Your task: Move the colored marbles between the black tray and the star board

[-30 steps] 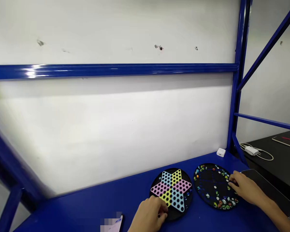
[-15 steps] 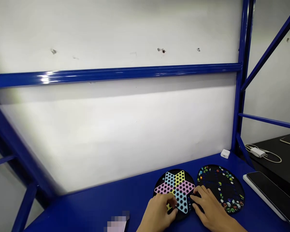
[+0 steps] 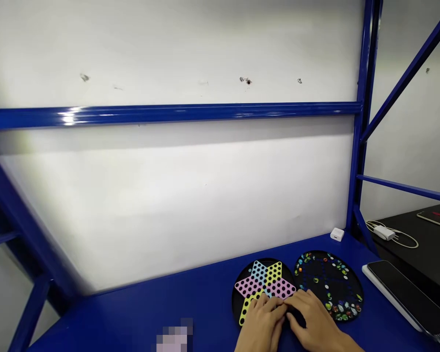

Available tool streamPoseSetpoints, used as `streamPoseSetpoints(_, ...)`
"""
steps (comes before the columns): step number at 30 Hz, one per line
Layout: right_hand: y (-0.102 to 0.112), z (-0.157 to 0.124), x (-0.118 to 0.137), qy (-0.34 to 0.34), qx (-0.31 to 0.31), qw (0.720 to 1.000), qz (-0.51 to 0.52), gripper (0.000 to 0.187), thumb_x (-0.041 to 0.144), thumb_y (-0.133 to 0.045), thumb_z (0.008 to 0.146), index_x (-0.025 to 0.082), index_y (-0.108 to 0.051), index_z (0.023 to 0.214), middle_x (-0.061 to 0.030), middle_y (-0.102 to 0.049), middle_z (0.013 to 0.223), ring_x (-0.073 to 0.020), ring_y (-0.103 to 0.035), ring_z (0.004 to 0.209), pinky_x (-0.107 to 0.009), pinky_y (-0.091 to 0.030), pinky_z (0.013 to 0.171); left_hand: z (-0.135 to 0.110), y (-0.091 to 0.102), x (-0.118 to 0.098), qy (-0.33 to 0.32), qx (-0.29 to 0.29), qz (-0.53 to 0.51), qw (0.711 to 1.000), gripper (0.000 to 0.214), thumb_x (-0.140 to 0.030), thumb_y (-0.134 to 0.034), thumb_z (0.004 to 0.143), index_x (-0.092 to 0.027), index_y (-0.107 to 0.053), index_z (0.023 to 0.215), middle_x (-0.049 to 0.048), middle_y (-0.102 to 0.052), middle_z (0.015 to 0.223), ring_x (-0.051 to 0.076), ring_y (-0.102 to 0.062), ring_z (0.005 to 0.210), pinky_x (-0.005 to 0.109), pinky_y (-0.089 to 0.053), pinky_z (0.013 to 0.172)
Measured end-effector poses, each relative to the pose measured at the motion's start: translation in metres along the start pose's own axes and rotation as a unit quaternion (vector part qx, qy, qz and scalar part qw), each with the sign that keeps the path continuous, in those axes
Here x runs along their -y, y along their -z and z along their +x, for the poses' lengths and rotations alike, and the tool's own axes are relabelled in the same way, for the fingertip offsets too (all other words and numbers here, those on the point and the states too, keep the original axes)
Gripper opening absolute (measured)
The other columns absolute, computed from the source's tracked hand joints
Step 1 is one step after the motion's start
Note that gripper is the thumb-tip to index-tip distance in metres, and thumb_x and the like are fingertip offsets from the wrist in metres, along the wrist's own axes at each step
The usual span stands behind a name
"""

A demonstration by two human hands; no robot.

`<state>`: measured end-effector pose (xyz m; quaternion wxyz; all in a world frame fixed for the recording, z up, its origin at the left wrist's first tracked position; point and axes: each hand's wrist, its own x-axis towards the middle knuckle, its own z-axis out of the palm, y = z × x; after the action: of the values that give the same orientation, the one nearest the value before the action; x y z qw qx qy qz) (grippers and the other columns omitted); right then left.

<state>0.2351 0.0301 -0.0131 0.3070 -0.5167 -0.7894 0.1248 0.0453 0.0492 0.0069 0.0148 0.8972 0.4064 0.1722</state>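
A star-shaped Chinese checkers board point(image 3: 254, 286) with pink, yellow and light blue points full of dark holes lies in a round black tray point(image 3: 236, 305). My left hand point(image 3: 262, 322) rests over the star's lower right part, fingers bent and held together. Beside it my right hand point(image 3: 311, 318) reaches in from the right, fingers curled, its fingertips meeting the left ones at the star's right edge. Whatever lies between the fingertips is hidden. A second round black tray point(image 3: 335, 288) with several coloured glass marbles point(image 3: 346, 310) around its rim stands close to my right hand.
A black phone point(image 3: 399, 286) lies on a white box at the right. A small white case point(image 3: 337, 234) sits at the back edge of the blue tabletop point(image 3: 132, 313). A charger with cable point(image 3: 384, 232) is on the black table. Blue frame bars point(image 3: 205, 111) cross the wall.
My left hand has moved right across the star, uncovering its lower yellow point and covering the lower blue one. My right hand has stayed near the star's right edge. The view has shifted slightly.
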Motion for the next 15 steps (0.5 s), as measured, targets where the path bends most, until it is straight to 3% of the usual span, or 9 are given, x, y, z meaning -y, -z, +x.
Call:
streamPoseSetpoints(6, 0.017, 0.005, -0.002, -0.011, -0.024, 0.998, 0.048, 0.023, 0.024, -0.047, 0.091, 0.024, -0.063, 0.107, -0.0063, -0.066, 0.108, -0.0216, -0.060, 0.102, -0.038, -0.048, 0.095, -0.004, -0.002, -0.009, -0.015, 0.052, -0.024, 0.998, 0.058, -0.045, -0.055, 0.092, -0.032, -0.040, 0.146, 0.0036, -0.054, 0.144, 0.029, -0.049, 0.127, 0.048, -0.034, 0.112)
streamPoseSetpoints(11, 0.024, 0.004, -0.001, -0.019, -0.040, 0.997, 0.067, 0.022, 0.024, -0.048, 0.090, 0.025, -0.063, 0.106, -0.0061, -0.064, 0.109, -0.0221, -0.060, 0.102, -0.038, -0.049, 0.094, -0.005, 0.003, -0.014, 0.006, 0.062, -0.040, 0.997, 0.057, -0.036, -0.053, 0.093, -0.035, -0.037, 0.147, 0.0011, -0.049, 0.149, 0.027, -0.046, 0.132, 0.052, -0.029, 0.117)
streamPoseSetpoints(15, 0.025, 0.002, 0.001, -0.020, -0.022, 0.997, 0.067, 0.022, 0.023, -0.048, 0.090, 0.025, -0.062, 0.107, -0.0051, -0.063, 0.109, -0.0215, -0.059, 0.103, -0.038, -0.049, 0.094, -0.005, 0.008, -0.017, 0.011, 0.061, -0.046, 0.997, 0.054, -0.039, -0.055, 0.092, -0.038, -0.040, 0.144, -0.0018, -0.049, 0.149, 0.026, -0.046, 0.133, 0.053, -0.030, 0.117)
